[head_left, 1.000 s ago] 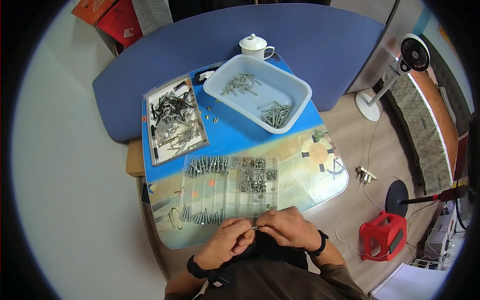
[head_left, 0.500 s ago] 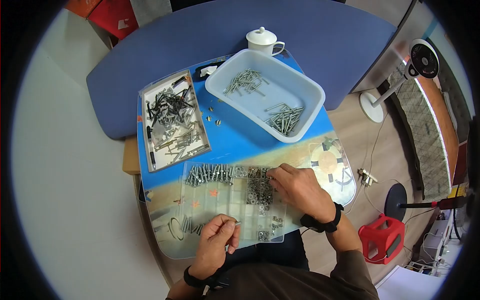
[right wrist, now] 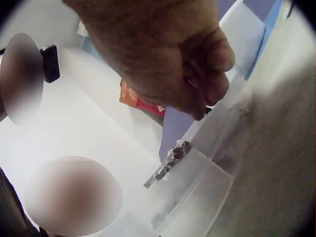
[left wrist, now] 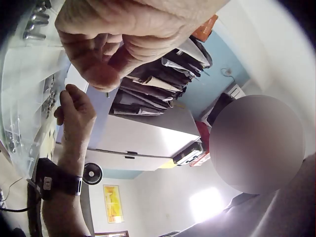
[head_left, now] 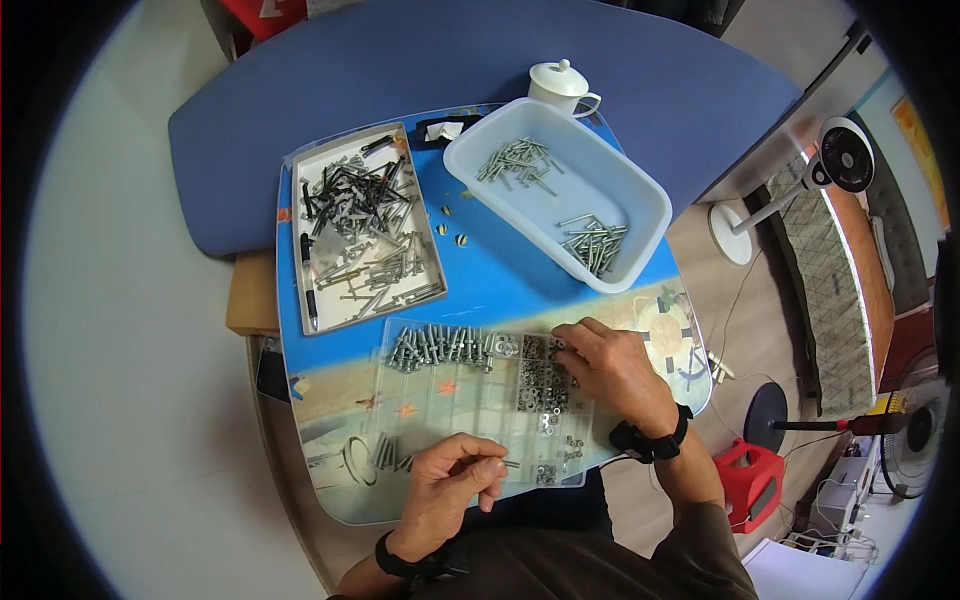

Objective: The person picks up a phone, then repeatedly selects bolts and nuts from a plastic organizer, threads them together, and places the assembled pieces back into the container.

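Observation:
My left hand (head_left: 450,495) pinches a small metal bolt (head_left: 512,463) between thumb and fingertips over the near edge of a clear compartment box (head_left: 475,425). In the left wrist view only the bolt's tip (left wrist: 107,95) shows below the fingers. My right hand (head_left: 615,370) reaches into the far right compartments with bent fingers; cannot tell whether it holds a piece. Beside it, small compartments hold nuts and washers (head_left: 540,385). Bolts (head_left: 435,345) fill the box's far left part, and more bolts (head_left: 385,450) lie at its near left.
Behind the box stands a white tray (head_left: 440,262) of mixed screws and a pen. A pale blue basin (head_left: 545,220) with two piles of long screws is at the back right. Past it are a lidded white cup (head_left: 560,85) and, on the floor, a red stool (head_left: 750,485).
The hands were together over the box's near edge; my right hand has since moved away to the far right compartments. My left hand keeps the bolt. The head view has shifted slightly.

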### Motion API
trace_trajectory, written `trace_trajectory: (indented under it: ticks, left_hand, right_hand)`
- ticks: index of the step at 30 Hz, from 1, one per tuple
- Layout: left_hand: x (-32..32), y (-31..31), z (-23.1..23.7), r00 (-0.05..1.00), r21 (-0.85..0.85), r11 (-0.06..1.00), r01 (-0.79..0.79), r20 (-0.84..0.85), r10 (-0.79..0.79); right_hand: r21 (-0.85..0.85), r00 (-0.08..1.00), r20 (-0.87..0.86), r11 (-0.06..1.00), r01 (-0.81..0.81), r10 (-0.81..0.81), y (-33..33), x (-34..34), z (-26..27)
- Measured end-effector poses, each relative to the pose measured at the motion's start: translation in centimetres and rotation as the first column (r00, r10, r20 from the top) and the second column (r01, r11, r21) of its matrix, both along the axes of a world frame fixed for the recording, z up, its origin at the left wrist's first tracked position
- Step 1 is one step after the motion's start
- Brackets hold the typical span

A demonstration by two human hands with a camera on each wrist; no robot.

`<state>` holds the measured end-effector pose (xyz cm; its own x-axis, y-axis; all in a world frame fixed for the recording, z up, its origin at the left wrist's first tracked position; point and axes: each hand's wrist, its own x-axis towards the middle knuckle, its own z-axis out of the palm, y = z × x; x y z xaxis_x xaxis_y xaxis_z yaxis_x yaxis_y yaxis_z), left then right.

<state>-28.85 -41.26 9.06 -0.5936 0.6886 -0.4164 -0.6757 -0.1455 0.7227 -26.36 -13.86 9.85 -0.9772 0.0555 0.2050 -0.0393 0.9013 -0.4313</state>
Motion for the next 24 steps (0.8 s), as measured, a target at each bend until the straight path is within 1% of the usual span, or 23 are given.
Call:
trace_trajectory:
  ticks: [2, 6, 7, 8, 9, 10, 12, 14, 15, 16, 18, 19, 20, 22, 23, 24]
  left_hand:
    - [0.0, 0.1, 0.3, 1.0, 0.001, 1.0, -0.008, 0.001, 0.008]
    - [0.2, 0.1, 0.1, 1.0, 0.025, 1.0, -0.011, -0.024, 0.011]
    - [0.4, 0.1, 0.1, 1.0, 0.026, 1.0, -0.014, -0.025, 0.014]
    - [0.4, 0.2, 0.1, 0.999, 0.006, 1.0, -0.003, -0.044, 0.003]
    - [0.5, 0.3, 0.2, 0.998, -0.013, 1.0, 0.008, -0.065, -0.009]
    - [0.8, 0.4, 0.3, 0.998, -0.012, 1.0, 0.007, -0.069, -0.008]
    - [1.4, 0.5, 0.5, 0.994, -0.051, 0.999, 0.004, -0.113, -0.01]
    - [1.8, 0.4, 0.8, 0.99, -0.074, 0.997, 0.035, -0.131, -0.044]
    - [1.9, 0.3, 0.9, 0.987, -0.101, 0.993, 0.062, -0.144, -0.076]
    - [2.0, 0.1, 1.0, 0.986, -0.101, 0.993, 0.058, -0.149, -0.073]
    - [2.2, -0.3, 0.9, 0.984, -0.092, 0.991, 0.099, -0.138, -0.111]
    - [2.4, -0.4, 0.7, 0.984, -0.092, 0.991, 0.095, -0.142, -0.107]
    - [2.7, -0.5, 0.3, 0.979, -0.099, 0.99, 0.096, -0.168, -0.112]
    - [3.0, -0.5, 0.5, 0.974, -0.105, 0.99, 0.098, -0.196, -0.117]
    - [3.0, -0.4, 0.8, 0.97, -0.13, 0.987, 0.096, -0.21, -0.122]
    - [3.1, -0.4, 1.0, 0.966, -0.156, 0.983, 0.093, -0.224, -0.127]
  right_hand:
    - [-0.036, 0.999, -0.035, 0.999, 0.039, -0.041, -0.1, 0.4, 0.2]
    - [-0.009, 0.999, -0.03, 1.0, 0.025, -0.026, -0.4, 1.7, 0.8]
    - [-0.226, 0.999, 0.007, 0.973, -0.04, 0.042, -0.9, 2.3, 1.8]
    - [-0.435, 0.993, 0.029, 0.896, -0.093, 0.117, -1.5, 3.0, 2.8]
    - [-0.551, 0.984, 0.048, 0.826, -0.116, 0.17, -2.4, 3.8, 3.7]
    - [-0.614, 0.968, -0.025, 0.761, -0.211, 0.249, -3.1, 4.3, 3.7]
    - [-0.633, 0.945, 0.009, 0.733, -0.248, 0.327, -4.9, 5.4, 3.8]
    - [-0.566, 0.929, -0.06, 0.754, -0.334, 0.366, -6.2, 5.9, 3.2]
    - [-0.614, 0.937, -0.042, 0.73, -0.299, 0.348, -6.8, 6.5, 2.7]
    - [-0.613, 0.935, -0.047, 0.73, -0.304, 0.351, -7.1, 6.8, 2.5]
    - [-0.598, 0.947, -0.161, 0.736, -0.317, 0.277, -7.7, 7.2, 2.4]
    - [-0.597, 0.955, -0.109, 0.75, -0.283, 0.274, -7.8, 7.4, 2.6]
    - [-0.595, 0.955, -0.113, 0.75, -0.287, 0.276, -8.0, 7.5, 2.6]
    - [-0.658, 0.958, -0.109, 0.704, -0.269, 0.264, -8.7, 7.9, 2.5]
    - [-0.656, 0.958, -0.111, 0.704, -0.271, 0.265, -8.9, 8.1, 2.4]
    - [-0.636, 0.962, -0.114, 0.726, -0.261, 0.247, -9.0, 8.4, 2.3]
